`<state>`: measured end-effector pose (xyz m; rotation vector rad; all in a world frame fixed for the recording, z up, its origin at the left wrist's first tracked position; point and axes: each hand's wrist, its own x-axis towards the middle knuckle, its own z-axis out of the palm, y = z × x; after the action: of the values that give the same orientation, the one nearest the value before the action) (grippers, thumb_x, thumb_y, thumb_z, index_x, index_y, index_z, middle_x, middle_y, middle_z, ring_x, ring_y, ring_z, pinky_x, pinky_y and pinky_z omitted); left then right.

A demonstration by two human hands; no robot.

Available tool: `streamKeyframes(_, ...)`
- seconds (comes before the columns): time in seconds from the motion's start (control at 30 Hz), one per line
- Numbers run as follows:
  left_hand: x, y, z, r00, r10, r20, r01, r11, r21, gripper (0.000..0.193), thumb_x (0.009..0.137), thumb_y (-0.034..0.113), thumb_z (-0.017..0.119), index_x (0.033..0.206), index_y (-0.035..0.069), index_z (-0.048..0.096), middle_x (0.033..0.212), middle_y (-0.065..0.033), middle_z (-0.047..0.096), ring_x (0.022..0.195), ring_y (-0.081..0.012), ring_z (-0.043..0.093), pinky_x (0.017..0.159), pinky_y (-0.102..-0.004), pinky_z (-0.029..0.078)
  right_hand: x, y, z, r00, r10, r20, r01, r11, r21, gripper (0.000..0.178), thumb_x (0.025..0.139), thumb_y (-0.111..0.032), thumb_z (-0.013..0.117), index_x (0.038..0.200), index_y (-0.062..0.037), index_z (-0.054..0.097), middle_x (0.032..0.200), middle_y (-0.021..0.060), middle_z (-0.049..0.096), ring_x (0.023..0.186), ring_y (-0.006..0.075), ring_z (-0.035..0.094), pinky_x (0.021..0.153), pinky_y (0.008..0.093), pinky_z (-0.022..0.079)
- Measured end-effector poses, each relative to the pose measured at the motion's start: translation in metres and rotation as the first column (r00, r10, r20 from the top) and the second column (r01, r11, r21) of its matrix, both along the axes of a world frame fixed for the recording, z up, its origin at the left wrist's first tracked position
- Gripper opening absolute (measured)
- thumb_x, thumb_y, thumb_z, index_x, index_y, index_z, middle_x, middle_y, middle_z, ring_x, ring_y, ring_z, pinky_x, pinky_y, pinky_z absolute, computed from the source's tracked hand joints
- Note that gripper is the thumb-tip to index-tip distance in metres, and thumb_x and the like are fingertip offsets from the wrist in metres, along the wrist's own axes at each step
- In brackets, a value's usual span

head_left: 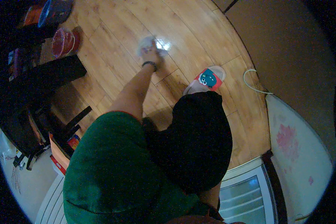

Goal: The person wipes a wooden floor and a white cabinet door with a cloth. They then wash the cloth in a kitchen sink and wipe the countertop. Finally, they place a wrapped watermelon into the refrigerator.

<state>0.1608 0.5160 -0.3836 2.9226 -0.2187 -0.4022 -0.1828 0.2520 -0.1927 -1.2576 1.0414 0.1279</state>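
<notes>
My left arm stretches forward from a green sleeve to the wood floor [183, 28]. My left hand [152, 54], a dark bracelet at its wrist, is smeared by motion. Its fingers press on a pale, crumpled cloth [145, 43] lying against the boards, whose outline is blurred. Right beside the hand, a bright glare shines on the floor. My right hand is out of sight. To the right of the hand rests a foot in a red-and-teal cartoon slipper [210, 78], below a bent knee in black trousers [203, 138].
A pink basket [63, 42] and a blue-rimmed container [44, 14] stand at the far left. Dark furniture [52, 76] lines the left side. A pale cable [246, 83] loops at the right, near a white panel with pink stains [306, 138]. A white-framed slatted unit [244, 198] stands behind the knee.
</notes>
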Motion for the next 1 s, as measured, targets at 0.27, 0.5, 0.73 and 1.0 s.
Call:
streamKeyframes(0.27, 0.038, 0.037, 0.081, 0.928, 0.369, -0.051, -0.349, 0.908, 0.231, 0.035, 0.082, 0.029, 0.052, 0.109, 0.008, 0.050, 0.102, -0.0093, 0.054, 0.093, -0.0237, 0.051, 0.083, -0.0372, 0.041, 0.006, 0.001, 0.012, 0.999, -0.002, -0.052, 0.002, 1.000, 0.014, 0.020, 0.084, -0.015, 0.054, 0.095, 0.0012, 0.059, 0.088, 0.0091, 0.062, 0.078, 0.0170, 0.059, 0.068, 0.0287, 0.048)
streamKeyframes(0.5, 0.020, -0.154, -0.002, 0.999, -0.039, -0.018, 0.027, 0.901, -0.433, 0.041, 0.083, 0.031, 0.050, 0.116, 0.006, 0.046, 0.113, -0.0160, 0.049, 0.101, -0.0324, 0.048, 0.089, -0.0409, 0.038, -0.005, 0.000, 0.033, 0.992, 0.001, -0.123, 0.004, 0.999, 0.046, 0.021, 0.085, -0.015, 0.053, 0.095, 0.0013, 0.059, 0.087, 0.0089, 0.062, 0.077, 0.0170, 0.059, 0.068, 0.0288, 0.048)
streamKeyframes(0.73, 0.027, -0.110, 0.102, 0.800, -0.590, -0.111, 0.510, 0.765, -0.393, 0.051, 0.076, 0.009, 0.050, 0.126, 0.012, 0.039, 0.125, -0.0163, 0.044, 0.116, -0.0323, 0.042, 0.097, -0.0332, 0.036, -0.047, 0.013, 0.070, 0.971, -0.162, -0.176, 0.174, 0.983, 0.059, 0.021, 0.085, -0.016, 0.052, 0.095, 0.0014, 0.059, 0.087, 0.0088, 0.062, 0.076, 0.0169, 0.058, 0.068, 0.0288, 0.049)
streamKeyframes(1.0, 0.134, -0.010, 0.117, 0.984, 0.176, -0.002, -0.174, 0.974, 0.147, 0.036, 0.088, 0.023, 0.037, 0.118, 0.007, 0.047, 0.123, -0.0159, 0.046, 0.112, -0.0278, 0.045, 0.093, -0.0369, 0.037, -0.033, 0.031, 0.083, 0.957, -0.275, -0.095, 0.287, 0.943, 0.168, 0.016, 0.085, -0.017, 0.052, 0.090, -0.0021, 0.058, 0.082, 0.0073, 0.060, 0.069, 0.0165, 0.056, 0.061, 0.0291, 0.048)
